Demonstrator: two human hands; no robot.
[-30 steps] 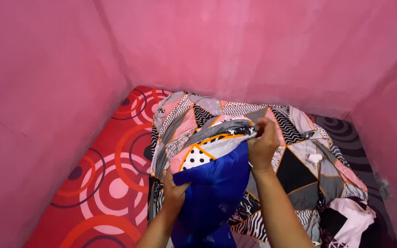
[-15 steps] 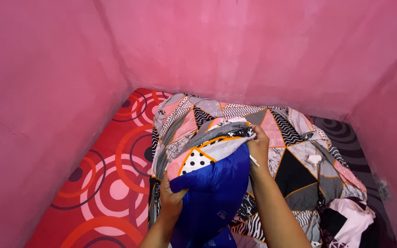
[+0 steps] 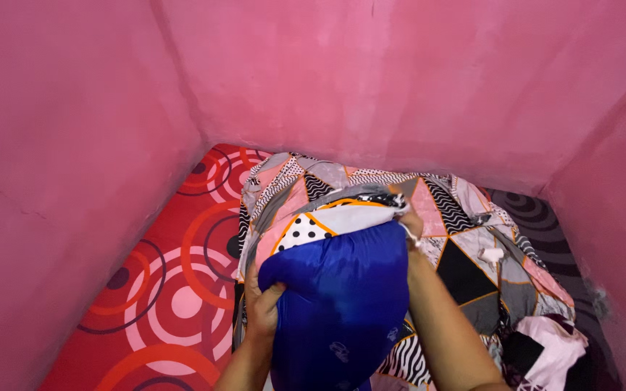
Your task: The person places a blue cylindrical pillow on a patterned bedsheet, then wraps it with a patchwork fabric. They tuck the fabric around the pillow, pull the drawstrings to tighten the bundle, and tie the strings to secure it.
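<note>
Head view: left hand grips the blue pillow, fingers clamped on its left edge; right hand pinches the patterned cover above the pillow, over the red mattress.

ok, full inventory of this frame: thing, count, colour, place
blue pillow: 1, shiny royal blue, bottom centre, between both hands
patterned cover: 1, pink, grey, white and black triangles with orange lines, pulled over the pillow's top
patterned bedding: 1 heap, same print, centre to right
mattress sheet: 1, red with circle rings, left
walls: pink, all round
left hand: gripping the pillow's left side
right hand: pinching the cover's edge
</note>
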